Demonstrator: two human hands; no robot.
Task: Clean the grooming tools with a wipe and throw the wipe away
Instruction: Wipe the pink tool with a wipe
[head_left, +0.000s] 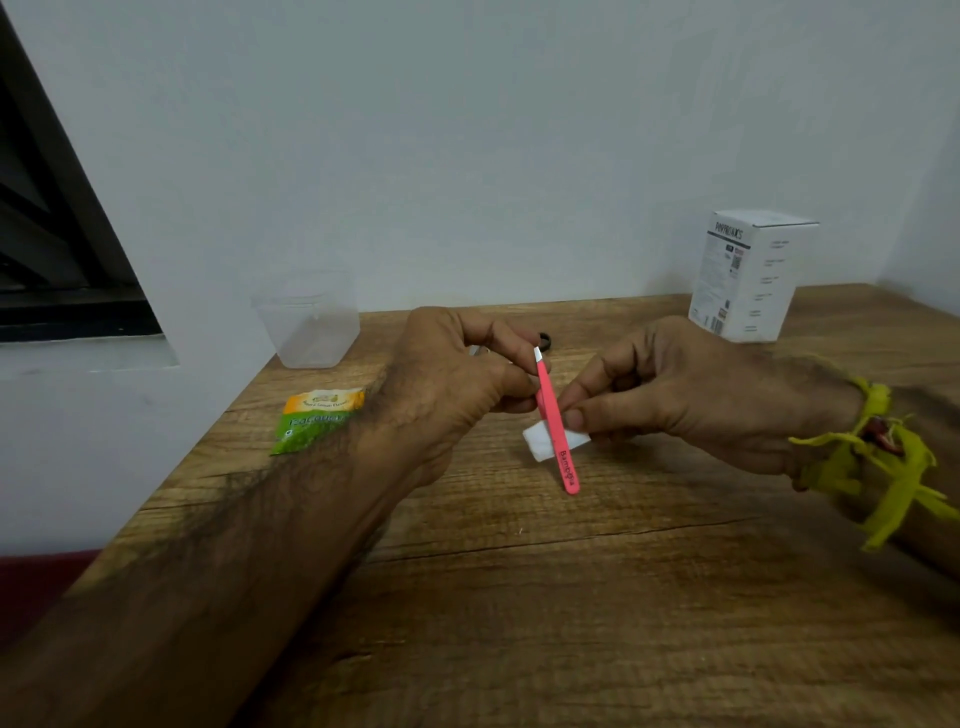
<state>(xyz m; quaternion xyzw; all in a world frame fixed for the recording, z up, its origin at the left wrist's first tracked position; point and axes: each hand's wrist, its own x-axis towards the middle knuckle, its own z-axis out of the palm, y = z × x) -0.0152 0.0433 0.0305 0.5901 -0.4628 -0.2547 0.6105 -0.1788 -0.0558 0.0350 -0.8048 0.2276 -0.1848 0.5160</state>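
The left hand (457, 384) hides part of a dark ring-shaped object (545, 340), and the white box's (748, 278) small print is unreadable.

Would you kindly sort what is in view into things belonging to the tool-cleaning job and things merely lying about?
Job: pink metal tweezers; white folded wipe; left hand; right hand.
Lying about: clear plastic cup; green-and-orange sachet; white cardboard box.

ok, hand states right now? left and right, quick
Left hand: fingers curled, pinching the pink tweezers near the upper end.
Right hand: pinching the white wipe against the tweezers' lower half.
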